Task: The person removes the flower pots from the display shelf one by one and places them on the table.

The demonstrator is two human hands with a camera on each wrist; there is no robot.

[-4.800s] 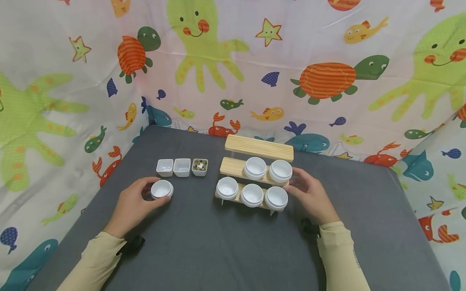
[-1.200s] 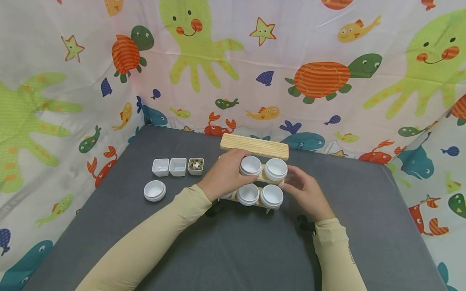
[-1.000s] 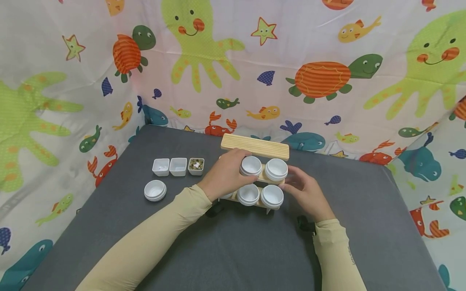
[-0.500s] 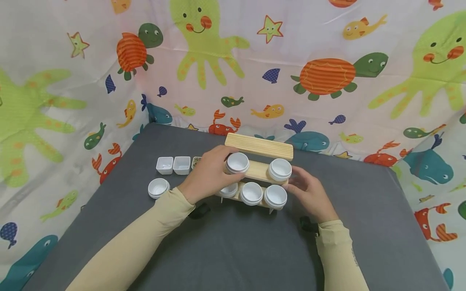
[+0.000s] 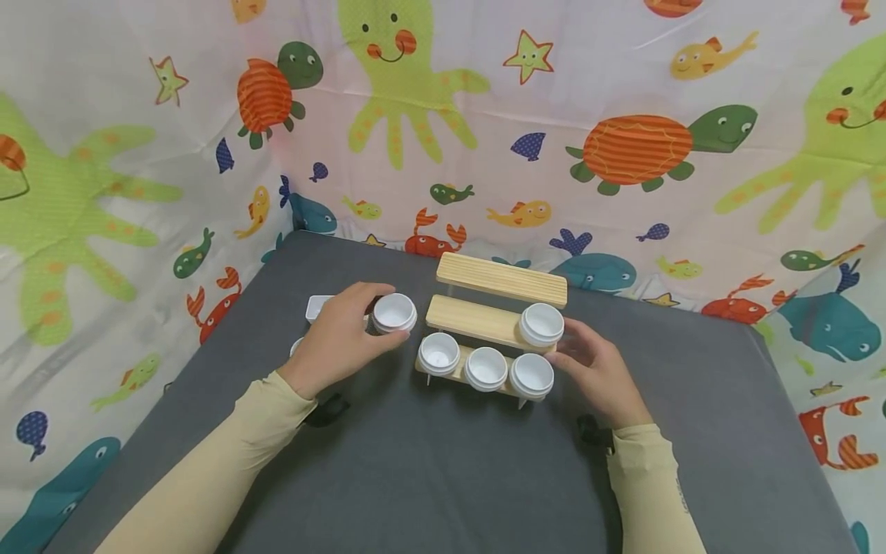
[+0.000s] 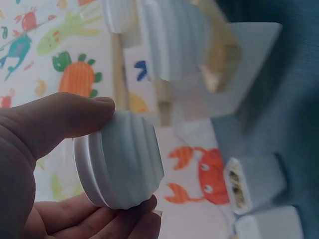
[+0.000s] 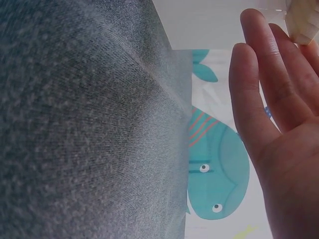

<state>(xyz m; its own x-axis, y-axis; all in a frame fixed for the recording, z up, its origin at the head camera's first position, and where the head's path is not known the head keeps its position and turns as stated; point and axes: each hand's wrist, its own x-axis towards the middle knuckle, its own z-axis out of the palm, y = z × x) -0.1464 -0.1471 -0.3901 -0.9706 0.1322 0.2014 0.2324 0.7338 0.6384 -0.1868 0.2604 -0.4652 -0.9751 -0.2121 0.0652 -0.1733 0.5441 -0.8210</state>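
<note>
My left hand holds a small white round bowl up to the left of a tiered wooden rack. In the left wrist view, the thumb is on one side of the ridged bowl and the fingers are on the other. At the rack's right end, my right hand grips the middle tier, thumb at the front corner and fingers behind. One white bowl sits at that tier's right end; three more, including a left one, line the lowest tier. The right wrist view shows fingertips at the shelf's wooden end.
A white square dish shows behind my left hand, which hides its neighbours. The left wrist view shows a square dish with dried bits in it. A white bowl peeks out by the left wrist. A sea-animal curtain borders the grey table.
My left hand set one bowl down at the left, then took another from the middle tier and has carried it left, off the rack. My right hand stays at the rack's end.
</note>
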